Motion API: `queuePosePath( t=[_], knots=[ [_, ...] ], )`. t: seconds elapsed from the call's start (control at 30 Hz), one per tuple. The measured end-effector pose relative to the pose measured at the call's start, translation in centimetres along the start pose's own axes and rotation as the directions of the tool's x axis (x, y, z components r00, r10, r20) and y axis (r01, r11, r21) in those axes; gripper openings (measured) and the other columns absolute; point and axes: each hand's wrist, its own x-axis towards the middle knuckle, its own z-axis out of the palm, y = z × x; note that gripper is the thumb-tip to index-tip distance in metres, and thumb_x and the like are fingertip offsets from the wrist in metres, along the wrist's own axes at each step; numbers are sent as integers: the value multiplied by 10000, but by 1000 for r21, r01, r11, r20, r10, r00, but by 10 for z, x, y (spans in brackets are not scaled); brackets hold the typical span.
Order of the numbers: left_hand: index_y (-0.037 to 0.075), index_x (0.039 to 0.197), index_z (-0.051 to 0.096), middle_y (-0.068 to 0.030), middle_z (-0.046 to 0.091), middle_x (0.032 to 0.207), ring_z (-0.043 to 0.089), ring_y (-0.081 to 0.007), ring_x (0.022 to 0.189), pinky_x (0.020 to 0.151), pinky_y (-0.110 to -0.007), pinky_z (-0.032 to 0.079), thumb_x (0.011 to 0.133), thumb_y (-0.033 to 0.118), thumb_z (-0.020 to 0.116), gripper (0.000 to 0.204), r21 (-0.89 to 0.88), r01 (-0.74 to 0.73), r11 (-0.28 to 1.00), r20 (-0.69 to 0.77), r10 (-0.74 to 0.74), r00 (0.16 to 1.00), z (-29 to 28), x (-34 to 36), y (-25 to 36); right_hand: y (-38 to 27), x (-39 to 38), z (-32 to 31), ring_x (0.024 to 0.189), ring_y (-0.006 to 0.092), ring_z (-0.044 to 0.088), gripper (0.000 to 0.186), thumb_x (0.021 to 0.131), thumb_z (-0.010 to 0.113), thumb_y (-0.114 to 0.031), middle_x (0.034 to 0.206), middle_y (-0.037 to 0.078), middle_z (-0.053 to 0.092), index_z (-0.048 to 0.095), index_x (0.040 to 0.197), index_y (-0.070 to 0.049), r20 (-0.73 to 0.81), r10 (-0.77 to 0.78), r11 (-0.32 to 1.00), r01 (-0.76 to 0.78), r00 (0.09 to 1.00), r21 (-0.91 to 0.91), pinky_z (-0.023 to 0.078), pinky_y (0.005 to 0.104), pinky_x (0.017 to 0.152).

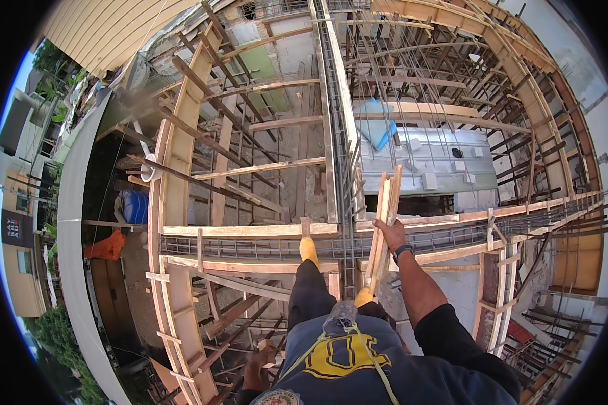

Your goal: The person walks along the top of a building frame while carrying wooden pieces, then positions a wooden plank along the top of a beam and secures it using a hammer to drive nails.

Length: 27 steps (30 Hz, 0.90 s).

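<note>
My right hand [391, 237] is closed around a few narrow wooden boards [383, 202], held together and standing steeply over the beam formwork. A dark watch sits on that wrist. Low in the picture, my left hand [257, 368] hangs beside my body with its fingers curled. A pale bit of wood shows by those fingers, but I cannot make out what they hold. Below the boards runs a timber-sided beam form [263, 231] with a steel rebar cage [263, 248] inside. My yellow boot [308, 250] rests on it, and the other boot [364, 297] is by the boards' lower end.
Another rebar-filled form [330, 101] runs away from me, with open drops and timber props on both sides. Metal sheeting [432, 156] with several pale blocks and a blue sheet [378, 125] lies at far right. Upright rebars stand there. A blue drum [134, 206] is lower left.
</note>
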Motion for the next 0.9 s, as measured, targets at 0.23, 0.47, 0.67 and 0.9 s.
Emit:
queuePosePath(
  t=[0.23,0.47,0.67,0.9],
  knots=[
    [7,1210,658,-96,703,1032,659,-199,903,790,-365,517,861,355,697,495,-100,-367,925,-174,347,922,-113,38,138,-11,11,-3,943,303,716,671,679,882,-327,1037,231,720,619,1124,102,-226,-4,982,-38,974,-185,553,400,861],
    [-22,1234,656,-144,715,1096,686,-235,978,839,-371,535,818,347,727,560,-11,-526,850,-53,525,849,-145,113,256,-5,-99,-86,992,435,692,766,634,870,-415,1063,286,700,571,1146,69,-468,122,769,-382,875,-513,555,476,862],
    [-27,1226,649,-140,718,1073,693,-230,956,831,-375,544,797,342,767,578,76,-544,835,109,536,837,-57,80,408,64,-226,-130,1003,377,691,863,570,885,-507,1078,271,688,580,1124,80,-615,399,635,-689,680,-350,553,445,853],
    [19,1225,644,-104,731,1060,699,-196,915,796,-346,559,791,328,805,556,40,-662,749,149,650,745,90,53,530,83,-242,-176,1111,425,661,938,593,857,-595,1144,321,669,596,1130,127,-536,641,367,-833,549,-413,537,458,915]
  ],
)
